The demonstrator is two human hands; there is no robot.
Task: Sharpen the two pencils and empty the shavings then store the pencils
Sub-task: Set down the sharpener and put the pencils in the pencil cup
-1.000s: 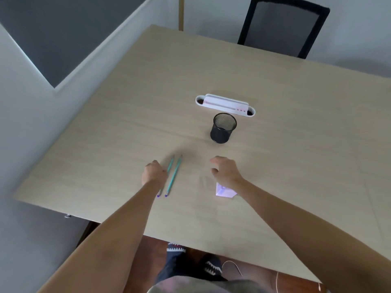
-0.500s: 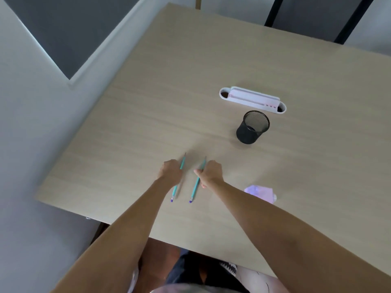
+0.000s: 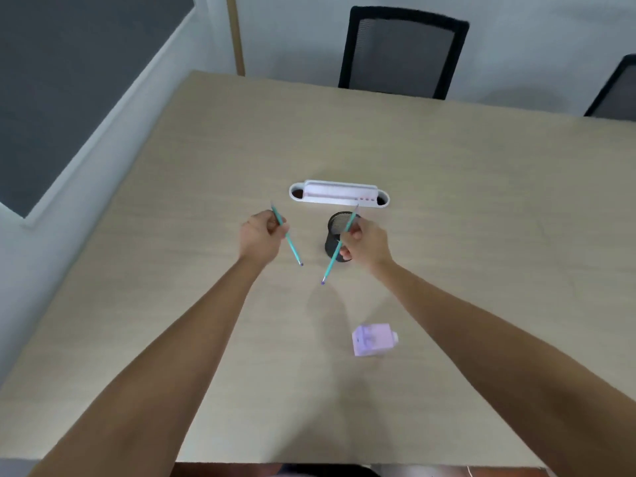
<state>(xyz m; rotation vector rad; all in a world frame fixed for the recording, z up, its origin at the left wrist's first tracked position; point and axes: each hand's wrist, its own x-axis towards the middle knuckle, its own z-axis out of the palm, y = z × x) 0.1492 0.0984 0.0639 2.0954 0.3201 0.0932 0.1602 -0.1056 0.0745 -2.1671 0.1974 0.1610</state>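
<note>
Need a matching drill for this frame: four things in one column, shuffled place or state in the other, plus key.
Things:
1. left pencil
2. right pencil
3. purple sharpener
4. black mesh cup

States:
A. stands upright just in front of the white holder
B. held in the right hand
C. lies untouched on the table, nearest the person
D. held in the left hand

Pairs: 1-D, 2-B, 3-C, 4-A
</note>
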